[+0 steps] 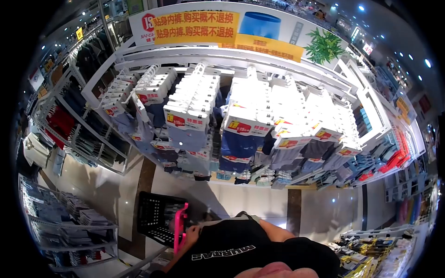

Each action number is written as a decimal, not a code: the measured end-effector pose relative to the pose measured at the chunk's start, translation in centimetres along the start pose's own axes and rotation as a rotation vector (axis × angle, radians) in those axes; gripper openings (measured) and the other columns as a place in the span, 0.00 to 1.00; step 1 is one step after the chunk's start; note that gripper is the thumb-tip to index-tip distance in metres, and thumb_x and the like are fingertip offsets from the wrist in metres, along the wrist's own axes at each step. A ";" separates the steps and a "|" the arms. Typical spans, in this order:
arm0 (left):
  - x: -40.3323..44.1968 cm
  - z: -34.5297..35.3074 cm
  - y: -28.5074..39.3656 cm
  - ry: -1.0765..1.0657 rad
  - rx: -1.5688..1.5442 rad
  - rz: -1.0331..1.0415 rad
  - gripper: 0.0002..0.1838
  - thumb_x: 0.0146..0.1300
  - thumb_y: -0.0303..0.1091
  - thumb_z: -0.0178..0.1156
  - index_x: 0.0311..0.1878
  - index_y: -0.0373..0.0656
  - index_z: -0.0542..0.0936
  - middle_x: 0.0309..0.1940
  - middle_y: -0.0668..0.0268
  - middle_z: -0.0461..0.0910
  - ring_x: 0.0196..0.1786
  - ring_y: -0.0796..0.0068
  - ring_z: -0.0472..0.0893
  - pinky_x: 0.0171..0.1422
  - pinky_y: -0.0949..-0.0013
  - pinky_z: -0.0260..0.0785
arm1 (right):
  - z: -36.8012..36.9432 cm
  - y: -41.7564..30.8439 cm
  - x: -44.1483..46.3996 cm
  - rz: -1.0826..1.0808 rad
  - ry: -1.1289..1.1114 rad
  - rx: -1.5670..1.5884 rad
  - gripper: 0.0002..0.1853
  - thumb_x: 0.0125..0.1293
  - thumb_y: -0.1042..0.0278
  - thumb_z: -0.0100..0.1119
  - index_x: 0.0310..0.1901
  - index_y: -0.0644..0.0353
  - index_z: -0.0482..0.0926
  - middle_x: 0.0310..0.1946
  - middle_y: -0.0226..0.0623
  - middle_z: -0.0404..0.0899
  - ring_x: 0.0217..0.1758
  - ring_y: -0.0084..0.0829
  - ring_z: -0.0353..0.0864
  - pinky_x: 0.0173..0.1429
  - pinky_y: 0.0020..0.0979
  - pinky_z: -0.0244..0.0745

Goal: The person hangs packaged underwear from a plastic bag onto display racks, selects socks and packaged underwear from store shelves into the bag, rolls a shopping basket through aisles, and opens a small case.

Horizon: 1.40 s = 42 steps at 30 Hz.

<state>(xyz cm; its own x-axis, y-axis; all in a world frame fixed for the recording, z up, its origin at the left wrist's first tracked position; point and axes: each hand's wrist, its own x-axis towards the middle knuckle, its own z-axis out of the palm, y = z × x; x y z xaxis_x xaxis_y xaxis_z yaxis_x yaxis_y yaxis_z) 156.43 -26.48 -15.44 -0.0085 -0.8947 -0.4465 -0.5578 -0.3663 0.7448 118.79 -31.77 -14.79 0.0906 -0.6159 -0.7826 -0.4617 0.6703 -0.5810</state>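
Note:
My left hand [192, 233] is low in front of me, at my body's left side. Its fingers look curled at the pink handle [179, 227] of a black shopping basket [155, 209]. Holes pierce the basket's walls, and some dim items that I cannot make out lie inside. My right forearm [277, 230] runs down behind my black T-shirt [222, 245], which hides my right hand. Ahead stands a white display rack [232, 59] hung with rows of packaged underwear [243, 139] on white hangers.
Yellow notices [194, 27] top the rack. Clothing racks [88, 125] line the left side, and shelves of folded packs [79, 217] stand at lower left. Yellow and black packs [359, 259] fill a shelf at lower right. Pale floor tiles [264, 204] show between the racks.

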 end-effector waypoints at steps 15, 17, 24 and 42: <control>2.6 10.4 6.0 -0.202 -0.253 0.223 0.14 0.65 0.34 0.59 0.49 0.37 0.82 0.41 0.51 0.81 0.43 0.52 0.81 0.48 0.59 0.72 | -10.8 9.2 -3.1 0.144 0.128 0.064 0.20 0.61 0.55 0.65 0.36 0.70 0.82 0.26 0.43 0.81 0.31 0.29 0.78 0.37 0.40 0.74; 4.2 12.2 7.8 -0.227 -0.140 0.275 0.14 0.64 0.34 0.59 0.49 0.37 0.81 0.41 0.51 0.81 0.44 0.52 0.81 0.49 0.59 0.72 | -11.2 9.5 -3.4 0.140 0.136 0.087 0.20 0.61 0.55 0.65 0.36 0.70 0.82 0.26 0.43 0.81 0.31 0.29 0.78 0.37 0.40 0.74; 8.2 16.2 12.8 -0.296 0.276 0.416 0.14 0.63 0.33 0.59 0.50 0.37 0.81 0.41 0.52 0.80 0.45 0.53 0.80 0.49 0.59 0.72 | -12.0 10.3 -3.8 0.129 0.121 0.122 0.20 0.61 0.55 0.65 0.36 0.70 0.82 0.26 0.42 0.82 0.31 0.29 0.78 0.37 0.40 0.74; 0.6 11.8 7.9 0.008 0.452 0.692 0.16 0.60 0.30 0.61 0.51 0.37 0.80 0.43 0.55 0.76 0.48 0.55 0.78 0.51 0.59 0.72 | -12.4 13.0 -4.2 0.150 0.071 0.136 0.19 0.61 0.56 0.65 0.37 0.70 0.83 0.26 0.42 0.82 0.30 0.30 0.79 0.37 0.40 0.75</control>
<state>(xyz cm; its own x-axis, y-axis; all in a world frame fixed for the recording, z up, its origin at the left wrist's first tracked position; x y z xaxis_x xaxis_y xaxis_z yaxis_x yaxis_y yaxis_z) 142.24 -26.96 -15.65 -0.4677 -0.8827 0.0450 -0.7083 0.4048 0.5783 101.49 -25.59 -16.23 -0.0345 -0.5292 -0.8478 -0.3420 0.8033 -0.4875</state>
